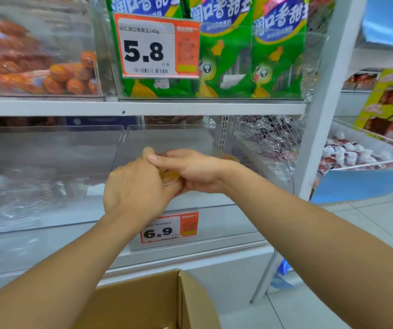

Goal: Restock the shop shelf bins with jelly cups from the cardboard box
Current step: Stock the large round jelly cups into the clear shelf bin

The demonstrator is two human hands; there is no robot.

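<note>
Lower shelf, clear bin: left hand and right hand meet at its open front, together cupping an amber jelly cup, mostly hidden between them; each grip curls round the cup. Cardboard box: open, below both forearms, in front of the shelf. Price tag "6.9": on the bin's front edge, under the left wrist.
</note>
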